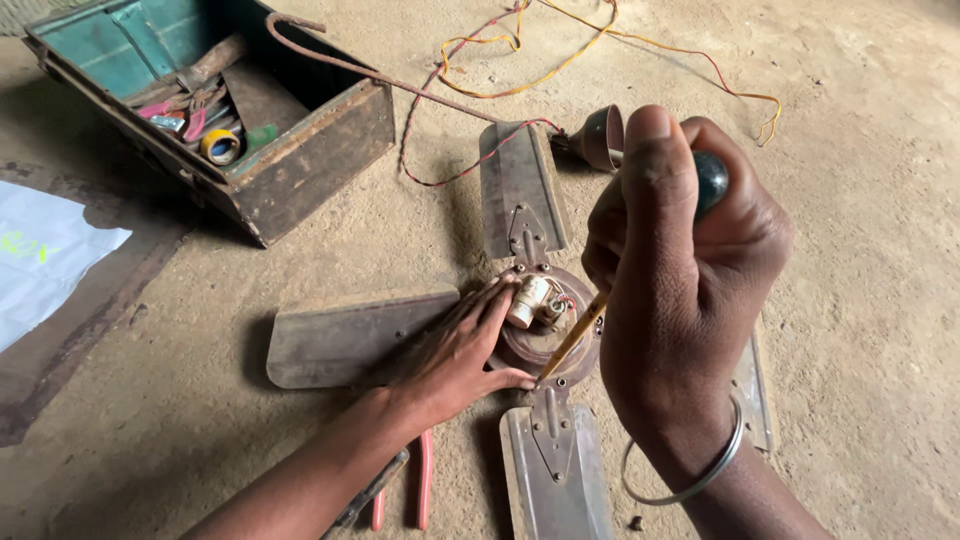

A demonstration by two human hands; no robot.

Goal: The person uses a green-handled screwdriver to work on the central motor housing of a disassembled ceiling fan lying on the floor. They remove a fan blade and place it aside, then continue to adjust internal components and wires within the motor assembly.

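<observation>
— Fingers (640, 200) of right hand (680, 290) wrapped round dark screwdriver handle (712, 180), yellow shaft (573, 338) angled into fan hub (545, 335) on dirt floor (850, 300); tip hidden.

— And left hand (455, 355)?

— Spread flat, pressing hub and blade (340, 340). Pliers (420, 480) partly covered by forearm. Behind: open metal toolbox (300, 150), white sheet (40, 255) cut off, tangled wires (560, 60).

Toolbox (300, 150) w/ tape roll (220, 146), pliers (420, 480), loose wires (600, 45), maybe paper (45, 255).

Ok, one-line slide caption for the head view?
Left hand steadies a ceiling fan hub while right hand works a screwdriver into it.
</observation>
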